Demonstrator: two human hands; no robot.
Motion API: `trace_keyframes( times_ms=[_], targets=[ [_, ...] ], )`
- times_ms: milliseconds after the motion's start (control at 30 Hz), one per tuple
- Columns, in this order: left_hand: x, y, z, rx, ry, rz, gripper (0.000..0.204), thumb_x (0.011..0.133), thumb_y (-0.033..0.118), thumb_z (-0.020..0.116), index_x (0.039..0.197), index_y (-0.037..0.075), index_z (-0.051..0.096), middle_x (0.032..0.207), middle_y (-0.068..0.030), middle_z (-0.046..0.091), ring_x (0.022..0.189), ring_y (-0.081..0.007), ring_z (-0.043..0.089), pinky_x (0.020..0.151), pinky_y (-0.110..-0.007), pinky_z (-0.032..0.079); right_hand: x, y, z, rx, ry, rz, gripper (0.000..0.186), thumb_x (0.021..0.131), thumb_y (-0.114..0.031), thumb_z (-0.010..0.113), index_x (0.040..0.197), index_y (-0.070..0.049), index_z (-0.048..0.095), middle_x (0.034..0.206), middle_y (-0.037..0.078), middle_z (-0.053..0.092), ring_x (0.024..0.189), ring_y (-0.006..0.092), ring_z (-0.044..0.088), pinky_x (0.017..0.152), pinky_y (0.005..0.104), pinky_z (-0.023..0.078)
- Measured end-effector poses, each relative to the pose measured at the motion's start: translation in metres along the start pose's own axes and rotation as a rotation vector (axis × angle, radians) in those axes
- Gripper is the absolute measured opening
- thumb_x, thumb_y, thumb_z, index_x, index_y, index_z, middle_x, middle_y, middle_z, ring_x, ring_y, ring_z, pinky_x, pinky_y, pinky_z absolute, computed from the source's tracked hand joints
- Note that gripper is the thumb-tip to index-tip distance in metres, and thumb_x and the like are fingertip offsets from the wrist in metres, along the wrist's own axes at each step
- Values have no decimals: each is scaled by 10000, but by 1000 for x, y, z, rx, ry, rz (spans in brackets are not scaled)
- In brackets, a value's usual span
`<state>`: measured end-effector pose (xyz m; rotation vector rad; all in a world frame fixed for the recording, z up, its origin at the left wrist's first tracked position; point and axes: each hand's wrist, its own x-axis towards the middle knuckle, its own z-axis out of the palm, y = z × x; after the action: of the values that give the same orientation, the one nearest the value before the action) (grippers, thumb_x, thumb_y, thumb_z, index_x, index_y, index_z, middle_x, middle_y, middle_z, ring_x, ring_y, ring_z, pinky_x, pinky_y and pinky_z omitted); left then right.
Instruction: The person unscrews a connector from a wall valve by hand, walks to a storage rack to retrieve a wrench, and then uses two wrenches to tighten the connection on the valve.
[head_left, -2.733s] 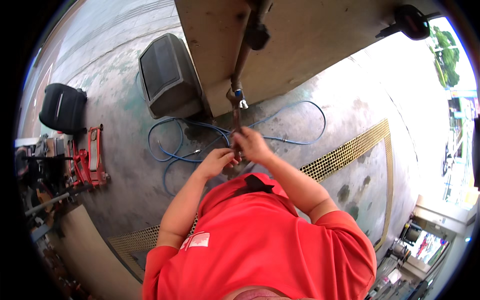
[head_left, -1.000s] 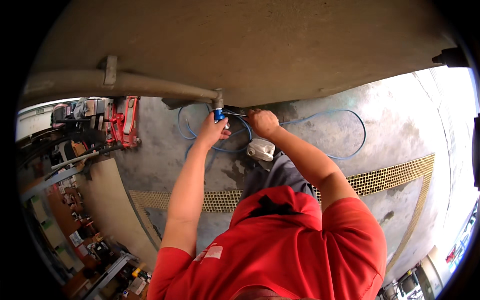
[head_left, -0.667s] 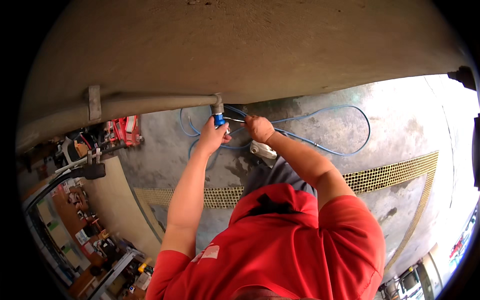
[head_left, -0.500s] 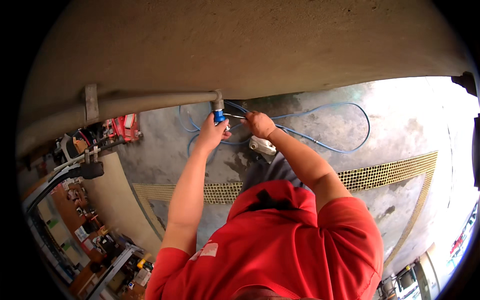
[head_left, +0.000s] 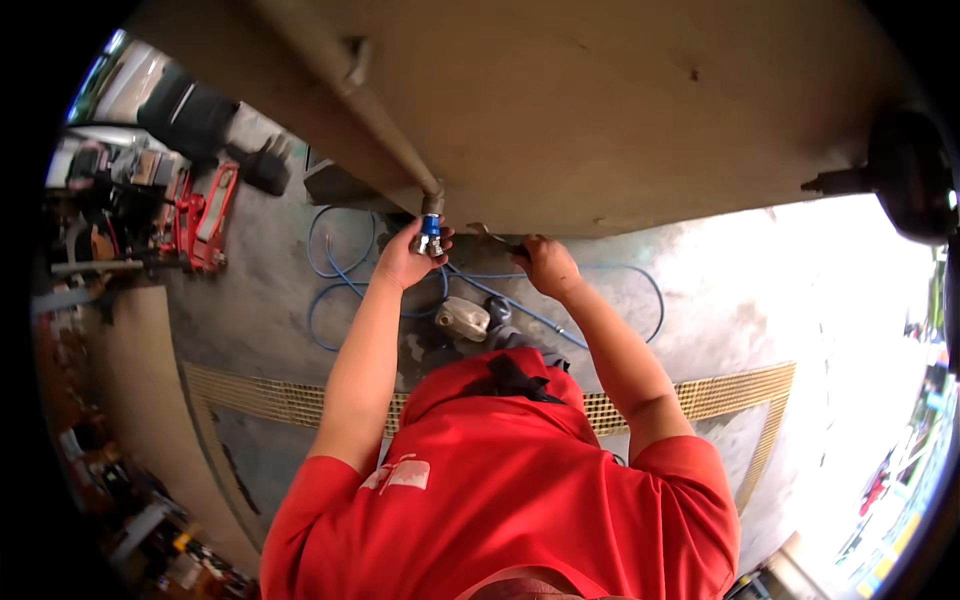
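At the end of a wall pipe (head_left: 385, 145) hangs a blue and silver air coupler (head_left: 430, 226), below the pipe's elbow. My left hand (head_left: 403, 258) is closed around it, with the thumb side and fingertips showing beside the metal lower part. My right hand (head_left: 549, 268) grips the dark handle of a wrench (head_left: 494, 236). The wrench's head points left toward the coupler and stands apart from it. Its jaw is slightly blurred.
A blue hose (head_left: 655, 300) lies in loops on the concrete floor. Near my feet is a pale, rounded part (head_left: 463, 318). A yellowish floor grating (head_left: 270, 393) runs behind me. A red floor jack (head_left: 208, 215) stands left, and a dark object (head_left: 905, 178) juts in at right.
The wrench has come off the coupler and moved right with my right hand. My left hand stays at the coupler. The view has turned, showing more of the floor at left.
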<state>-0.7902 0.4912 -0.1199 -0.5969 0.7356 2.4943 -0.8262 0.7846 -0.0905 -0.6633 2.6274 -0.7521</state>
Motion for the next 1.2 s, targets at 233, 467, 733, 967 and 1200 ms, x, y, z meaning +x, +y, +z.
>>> trace_keyframes(
  times_ms=[233, 467, 733, 967, 1200],
  targets=[
    [11, -20, -21, -215, -46, 56, 540, 980, 466, 319, 1168, 22, 563, 932, -146, 619, 759, -247, 573, 621, -352, 449, 30, -76, -65, -450, -105, -61, 140, 857, -143, 552, 958, -88, 632, 883, 160, 675, 847, 340, 667, 686, 422, 545],
    [21, -27, -18, -315, -65, 64, 526, 979, 474, 313, 1002, 19, 576, 785, -123, 597, 653, -230, 547, 542, -330, 402, 70, -183, -69, -834, -344, -4, 133, 854, -136, 566, 907, -69, 668, 931, 117, 695, 885, 263, 685, 710, 356, 560],
    [27, -29, -17, -371, -36, 46, 476, 976, 492, 309, 865, 89, 536, 678, -91, 566, 567, -187, 514, 476, -311, 364, 100, -267, -36, -1113, -533, 12, 133, 835, -149, 608, 886, -102, 722, 951, 92, 706, 900, 230, 687, 719, 333, 548],
    [32, -31, -17, -420, -8, 52, 473, 963, 457, 331, 852, 56, 555, 659, -102, 558, 491, -168, 471, 427, -297, 343, 151, -294, 2, -1326, -700, 24, 207, 814, -190, 659, 1003, -139, 727, 1020, 65, 703, 912, 229, 688, 702, 329, 552],
    [24, -28, -8, -379, 99, 69, 437, 947, 457, 360, 838, 83, 557, 653, -76, 555, 482, -139, 459, 410, -289, 326, 188, -324, 45, -1600, -976, -20, 269, 779, -238, 717, 1032, -146, 724, 1047, 55, 700, 935, 239, 685, 726, 326, 553]
  ],
)
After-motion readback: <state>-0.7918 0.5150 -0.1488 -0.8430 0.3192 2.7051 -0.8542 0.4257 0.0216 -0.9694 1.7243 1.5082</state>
